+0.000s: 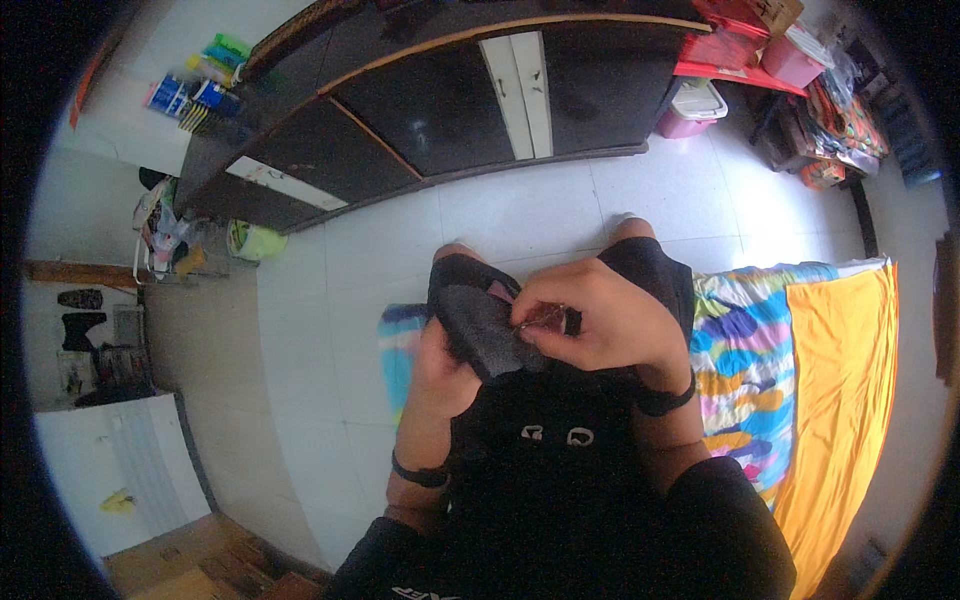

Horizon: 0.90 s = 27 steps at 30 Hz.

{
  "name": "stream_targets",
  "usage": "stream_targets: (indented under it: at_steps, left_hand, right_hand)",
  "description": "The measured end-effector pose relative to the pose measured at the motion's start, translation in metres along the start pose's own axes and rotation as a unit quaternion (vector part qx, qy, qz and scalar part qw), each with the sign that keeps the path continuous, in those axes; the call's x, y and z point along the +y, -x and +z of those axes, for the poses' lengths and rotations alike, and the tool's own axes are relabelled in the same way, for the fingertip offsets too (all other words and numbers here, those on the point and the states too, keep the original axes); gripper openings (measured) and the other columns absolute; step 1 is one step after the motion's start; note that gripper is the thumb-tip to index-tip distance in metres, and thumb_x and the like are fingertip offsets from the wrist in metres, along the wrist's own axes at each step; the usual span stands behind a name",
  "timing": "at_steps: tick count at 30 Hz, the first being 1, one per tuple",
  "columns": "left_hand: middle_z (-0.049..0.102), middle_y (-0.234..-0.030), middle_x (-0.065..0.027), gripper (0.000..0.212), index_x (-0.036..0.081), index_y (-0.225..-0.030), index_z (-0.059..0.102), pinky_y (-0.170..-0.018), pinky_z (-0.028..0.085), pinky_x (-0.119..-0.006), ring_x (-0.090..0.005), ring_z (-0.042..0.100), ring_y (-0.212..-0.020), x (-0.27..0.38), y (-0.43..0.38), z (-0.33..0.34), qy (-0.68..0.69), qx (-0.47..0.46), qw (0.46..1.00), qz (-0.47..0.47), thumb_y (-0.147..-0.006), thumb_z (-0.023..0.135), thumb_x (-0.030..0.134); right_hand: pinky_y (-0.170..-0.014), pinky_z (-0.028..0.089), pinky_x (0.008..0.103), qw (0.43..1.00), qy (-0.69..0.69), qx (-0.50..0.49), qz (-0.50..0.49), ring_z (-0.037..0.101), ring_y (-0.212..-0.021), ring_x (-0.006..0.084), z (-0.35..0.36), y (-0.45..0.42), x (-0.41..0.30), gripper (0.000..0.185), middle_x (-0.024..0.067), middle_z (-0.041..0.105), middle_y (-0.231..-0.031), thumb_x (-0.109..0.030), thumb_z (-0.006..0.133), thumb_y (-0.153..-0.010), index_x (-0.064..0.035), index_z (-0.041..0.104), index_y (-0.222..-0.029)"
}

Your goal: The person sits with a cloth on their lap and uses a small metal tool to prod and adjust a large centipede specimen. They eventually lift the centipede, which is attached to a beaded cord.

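Note:
A dark grey piece of cloth (484, 322) lies over my lap, with a small pinkish patch (500, 291) near its upper edge. My left hand (441, 371) grips the cloth from its left side, the fingers partly hidden beneath it. Above the cloth's right part, my right hand (607, 315) pinches a thin, shiny, thread-like thing (526, 326) between thumb and forefinger; it is too small to name surely. Something small and dark (573, 322) shows within the curl of that hand. Dark bands circle both my wrists.
A bed with a multicoloured sheet (742, 360) and an orange cloth (840, 390) stands at my right. Ahead, a dark cabinet (420, 127) runs across the tiled floor (517, 202). A pink lidded box (690, 112) and a yellow-green bin (255, 240) stand farther off.

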<state>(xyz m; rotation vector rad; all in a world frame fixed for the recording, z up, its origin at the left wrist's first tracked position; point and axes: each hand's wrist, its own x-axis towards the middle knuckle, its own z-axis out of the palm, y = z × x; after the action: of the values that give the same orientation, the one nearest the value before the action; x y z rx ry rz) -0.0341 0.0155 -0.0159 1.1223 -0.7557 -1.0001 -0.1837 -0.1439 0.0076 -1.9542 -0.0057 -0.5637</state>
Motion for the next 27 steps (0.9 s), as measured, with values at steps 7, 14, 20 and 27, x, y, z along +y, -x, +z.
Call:
stream_targets:
  at_steps: [7, 14, 20, 27]
  left_hand:
    - [0.061, -0.114, -0.0113, 0.03, 0.0, -0.118, 0.054, -0.09, 0.051, -0.037, -0.0235, 0.061, -0.101, 0.0, -0.002, -0.003, -0.002, 0.021, 0.999, -0.042, -0.099, 0.042, 0.02]
    - [0.06, -0.116, -0.0086, 0.046, 0.001, -0.118, 0.053, -0.094, 0.048, -0.034, -0.0185, 0.059, -0.105, 0.014, -0.004, -0.001, -0.047, -0.004, 0.998, -0.049, -0.077, 0.072, 0.002]
    - [0.062, -0.111, -0.0089, 0.036, 0.0, -0.112, 0.056, -0.09, 0.05, -0.033, -0.0186, 0.06, -0.101, 0.005, -0.007, 0.004, 0.033, 0.026, 0.999, -0.015, -0.078, 0.067, -0.002]
    - [0.061, -0.107, -0.0065, 0.026, 0.0, -0.106, 0.058, -0.089, 0.046, -0.031, -0.016, 0.058, -0.098, 0.009, -0.011, 0.01, -0.053, 0.049, 0.997, 0.007, -0.082, 0.053, -0.007]
  right_hand:
    - [-0.068, 0.049, 0.0355, 0.998, -0.02, -0.008, 0.057, 0.062, -0.075, 0.0331, 0.0, -0.016, -0.028, 0.017, 0.0148, 0.061, -0.081, -0.002, 0.067, -0.073, -0.0003, 0.06, -0.088]
    - [-0.074, 0.05, 0.0376, 0.999, 0.05, 0.009, 0.008, 0.063, -0.076, 0.0338, 0.005, -0.01, -0.015, 0.018, 0.0152, 0.061, -0.081, -0.001, 0.068, -0.072, -0.0012, 0.06, -0.088]
    - [-0.072, 0.051, 0.0357, 0.999, 0.003, 0.031, -0.018, 0.064, -0.073, 0.0323, 0.011, -0.007, -0.005, 0.017, 0.0146, 0.062, -0.08, -0.003, 0.069, -0.073, -0.0016, 0.062, -0.088]
    - [-0.064, 0.051, 0.0318, 0.998, -0.014, -0.006, 0.066, 0.065, -0.072, 0.0266, -0.002, -0.011, -0.01, 0.016, 0.0124, 0.064, -0.08, -0.003, 0.069, -0.074, -0.001, 0.062, -0.088]
